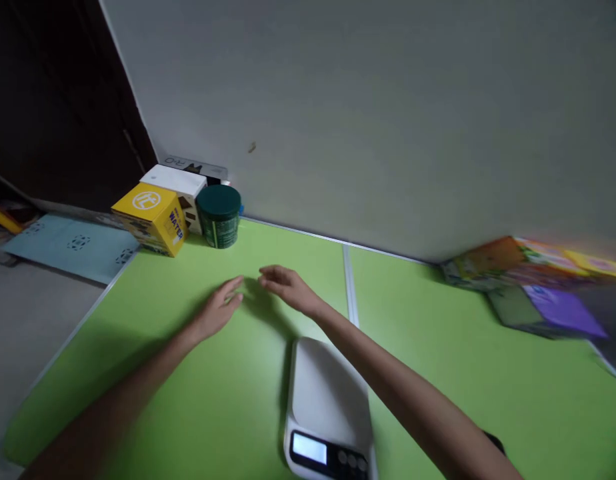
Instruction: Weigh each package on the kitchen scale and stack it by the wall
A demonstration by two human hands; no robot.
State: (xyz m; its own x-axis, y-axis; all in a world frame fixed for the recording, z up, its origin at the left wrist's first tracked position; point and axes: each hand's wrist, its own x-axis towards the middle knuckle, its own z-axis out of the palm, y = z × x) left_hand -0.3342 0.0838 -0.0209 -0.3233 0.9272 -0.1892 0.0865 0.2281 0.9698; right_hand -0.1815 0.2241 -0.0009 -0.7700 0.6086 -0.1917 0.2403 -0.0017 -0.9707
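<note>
Both of my hands hover over the green table (188,387), a small gap between their fingertips. My left hand (219,312) has its fingers stretched forward and the thumb apart, holding nothing. My right hand (288,288) is likewise empty, its fingers reaching out to the left. Ahead of them stands a dark green lidded tub (219,217), nearest to my left hand but not touched. Beneath my right forearm lies a white digital scale (325,393) with a lit display; the arm hides part of its right side.
A yellow box (153,220) and a white box (175,180) stand beside the tub near the wall. At the right are a blurred orange box (513,263) and a purple box (548,310). A dark object (495,441) peeks out behind my right forearm.
</note>
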